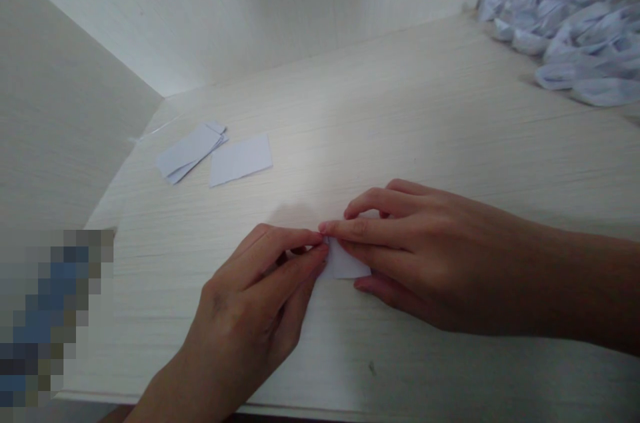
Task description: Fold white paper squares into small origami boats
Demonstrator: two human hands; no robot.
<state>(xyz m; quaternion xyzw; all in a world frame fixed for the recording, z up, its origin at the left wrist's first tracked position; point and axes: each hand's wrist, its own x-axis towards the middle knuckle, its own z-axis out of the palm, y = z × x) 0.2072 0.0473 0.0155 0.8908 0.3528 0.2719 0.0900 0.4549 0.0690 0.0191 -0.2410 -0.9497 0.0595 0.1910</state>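
A small piece of white paper (351,266) lies on the table under my fingers, with what looks like a crease along its left part. My left hand (253,300) pinches its left edge between thumb and fingertips. From the right, my right hand (425,250) rests over the paper with fingers stretched out and spread. One of its fingertips presses at the top left of the paper, touching the left fingertips. The right thumb lies by the lower edge. Much of the paper is hidden beneath the fingers.
Beyond my left hand, a single white paper rectangle (243,160) lies beside a small stack of paper slips (193,151). A heap of folded white paper pieces (575,43) sits at the far right. Pale walls (65,76) border the table (320,123) at the back and left.
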